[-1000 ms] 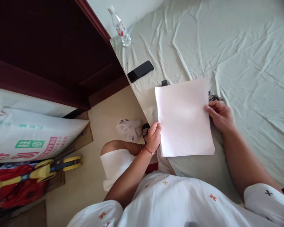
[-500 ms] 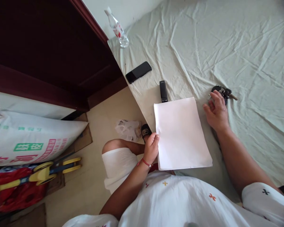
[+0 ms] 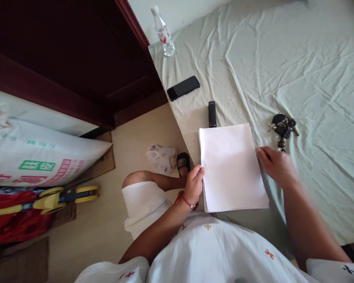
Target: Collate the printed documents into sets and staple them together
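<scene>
A stack of blank white paper (image 3: 234, 169) lies at the table's near edge, in front of my body. My left hand (image 3: 194, 184) is closed on its left edge, thumb on top and the other fingers hidden underneath. At the right edge of the stack, my right hand (image 3: 275, 163) is closed with its fingers curled and its fingertips at the paper. Just beyond the top edge of the paper sits a black stapler (image 3: 212, 114). A bunch of keys (image 3: 282, 125) rests on the cloth above my right hand.
A black phone (image 3: 183, 88) and a clear plastic bottle (image 3: 165, 37) are near the table's left edge. Wrinkled pale cloth (image 3: 321, 98) covers the table. On the floor at left are a plastic bag (image 3: 161, 159), a large white sack (image 3: 47, 155) and a yellow-and-blue wheeled toy (image 3: 51, 199).
My right hand has come away from the keys, down and toward me, to the paper's right edge, and its fingers have closed. My left hand keeps its hold. The view has shifted slightly.
</scene>
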Available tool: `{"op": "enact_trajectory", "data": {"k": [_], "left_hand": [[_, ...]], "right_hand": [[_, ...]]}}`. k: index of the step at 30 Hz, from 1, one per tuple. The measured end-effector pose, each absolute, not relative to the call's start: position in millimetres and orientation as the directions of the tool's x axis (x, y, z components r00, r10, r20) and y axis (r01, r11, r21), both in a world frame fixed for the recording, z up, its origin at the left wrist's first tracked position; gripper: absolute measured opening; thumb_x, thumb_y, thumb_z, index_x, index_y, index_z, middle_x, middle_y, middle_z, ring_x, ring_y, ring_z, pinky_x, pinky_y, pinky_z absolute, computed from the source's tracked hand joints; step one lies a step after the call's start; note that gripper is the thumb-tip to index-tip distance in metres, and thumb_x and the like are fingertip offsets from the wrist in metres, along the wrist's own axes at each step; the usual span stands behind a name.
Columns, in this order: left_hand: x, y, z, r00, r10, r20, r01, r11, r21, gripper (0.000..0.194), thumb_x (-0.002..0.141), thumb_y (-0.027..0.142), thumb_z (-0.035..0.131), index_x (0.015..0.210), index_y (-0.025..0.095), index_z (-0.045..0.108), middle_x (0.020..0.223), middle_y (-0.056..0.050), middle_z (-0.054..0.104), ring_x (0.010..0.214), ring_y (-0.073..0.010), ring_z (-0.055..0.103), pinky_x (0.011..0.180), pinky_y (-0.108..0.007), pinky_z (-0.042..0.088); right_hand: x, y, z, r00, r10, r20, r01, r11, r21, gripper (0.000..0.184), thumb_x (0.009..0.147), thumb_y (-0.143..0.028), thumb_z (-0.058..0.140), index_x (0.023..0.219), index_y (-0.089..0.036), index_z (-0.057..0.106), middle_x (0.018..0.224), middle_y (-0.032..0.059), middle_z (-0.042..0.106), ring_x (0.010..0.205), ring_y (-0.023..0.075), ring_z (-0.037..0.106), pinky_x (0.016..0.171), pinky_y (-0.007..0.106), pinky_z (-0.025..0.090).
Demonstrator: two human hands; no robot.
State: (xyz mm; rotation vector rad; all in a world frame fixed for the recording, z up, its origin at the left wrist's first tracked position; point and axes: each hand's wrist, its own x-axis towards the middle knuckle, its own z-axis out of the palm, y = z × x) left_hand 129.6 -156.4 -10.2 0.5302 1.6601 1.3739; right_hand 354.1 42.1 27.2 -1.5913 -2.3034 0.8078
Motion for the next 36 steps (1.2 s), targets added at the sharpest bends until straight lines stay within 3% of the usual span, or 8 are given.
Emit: {"op": "enact_trajectory", "data": {"k": [4, 8, 10, 12, 15, 19, 27, 36], "left_hand": [[132.3, -157.7, -9.6, -0.456, 0.786, -0.417, -0.273, 0.323, 0.906, 0.037, 0.095, 0.053, 0.063, 0.091, 0.017, 0.064, 0.090, -0.003, 0.067, 0.087, -0.0166, 0.059, 0.084, -0.027, 0.048], [131.0, -154.4, -1.6, -0.405, 0.846, -0.348, 0.150, 0.436, 0.887, 0.028, 0.101, 0.041, 0.051, 0.088, 0.018, 0.061, 0.079, -0.002, 0.064, 0.076, -0.0166, 0.059, 0.074, -0.029, 0.046], [131.6, -151.5, 1.9, -0.438, 0.879, -0.190, 0.441, 0.394, 0.806, 0.016, 0.098, 0.029, 0.055, 0.107, 0.018, 0.063, 0.089, -0.006, 0.069, 0.085, -0.0204, 0.064, 0.081, -0.034, 0.049], [131.9, -148.9, 2.2, -0.424, 0.903, 0.076, 0.695, 0.270, 0.667, 0.036, 0.093, 0.020, 0.061, 0.130, 0.018, 0.060, 0.119, -0.013, 0.071, 0.111, -0.0268, 0.064, 0.098, -0.043, 0.050], [127.7, -146.1, -4.7, -0.197, 0.918, 0.343, 0.903, 0.033, 0.428, 0.040, 0.094, 0.015, 0.060, 0.134, 0.023, 0.063, 0.145, -0.015, 0.060, 0.139, -0.0319, 0.050, 0.114, -0.052, 0.042], [116.6, -144.4, -19.8, -0.008, 0.937, 0.348, 0.900, -0.145, 0.411, 0.027, 0.100, 0.018, 0.051, 0.120, 0.022, 0.068, 0.135, -0.011, 0.068, 0.137, -0.0258, 0.055, 0.114, -0.047, 0.042], [114.1, -143.4, -25.4, -0.059, 0.938, 0.340, 0.852, -0.131, 0.507, 0.039, 0.095, 0.047, 0.056, 0.120, 0.019, 0.066, 0.133, -0.014, 0.069, 0.132, -0.0284, 0.060, 0.112, -0.047, 0.038], [114.9, -144.0, -26.1, -0.046, 0.933, 0.358, 0.858, -0.146, 0.493, 0.034, 0.094, 0.042, 0.058, 0.119, 0.019, 0.063, 0.132, -0.014, 0.068, 0.134, -0.0287, 0.058, 0.112, -0.047, 0.037]], "right_hand": [[364.1, 17.8, 30.2, -0.352, 0.898, -0.264, 0.796, 0.138, -0.590, 0.044, 0.088, -0.061, 0.051, 0.089, -0.024, 0.074, 0.066, 0.0036, 0.068, 0.060, 0.0208, 0.061, 0.059, 0.033, 0.040], [375.2, 8.7, 24.1, -0.261, 0.928, -0.266, 0.762, 0.029, -0.647, 0.042, 0.084, -0.060, 0.055, 0.086, -0.023, 0.074, 0.062, 0.0013, 0.063, 0.056, 0.0178, 0.054, 0.056, 0.031, 0.039], [380.8, 10.1, 23.4, -0.240, 0.943, -0.230, 0.755, 0.033, -0.654, 0.042, 0.085, -0.060, 0.056, 0.088, -0.023, 0.074, 0.063, 0.0010, 0.063, 0.057, 0.0172, 0.053, 0.056, 0.031, 0.040], [385.0, 14.4, 26.0, -0.249, 0.951, -0.184, 0.753, 0.071, -0.654, 0.041, 0.087, -0.060, 0.057, 0.091, -0.023, 0.075, 0.066, 0.0011, 0.065, 0.058, 0.0172, 0.054, 0.057, 0.031, 0.041], [386.3, 23.7, 32.9, -0.289, 0.949, -0.126, 0.749, 0.142, -0.647, 0.038, 0.089, -0.059, 0.058, 0.091, -0.025, 0.074, 0.071, 0.0017, 0.069, 0.060, 0.0182, 0.058, 0.060, 0.032, 0.043], [379.9, 36.3, 31.2, -0.309, 0.946, -0.099, 0.743, 0.175, -0.645, 0.037, 0.087, -0.059, 0.058, 0.090, -0.026, 0.073, 0.074, 0.0032, 0.073, 0.063, 0.0206, 0.063, 0.060, 0.034, 0.045], [388.6, 29.1, 12.4, -0.247, 0.953, -0.175, 0.793, 0.095, -0.601, 0.039, 0.078, -0.064, 0.065, 0.079, -0.025, 0.067, 0.066, 0.0036, 0.070, 0.057, 0.0212, 0.060, 0.055, 0.035, 0.043], [384.0, 7.7, 36.4, -0.164, 0.974, -0.154, 0.847, 0.059, -0.528, 0.027, 0.083, -0.051, 0.061, 0.091, -0.028, 0.071, 0.081, 0.0053, 0.074, 0.067, 0.0244, 0.062, 0.066, 0.039, 0.043]]}}
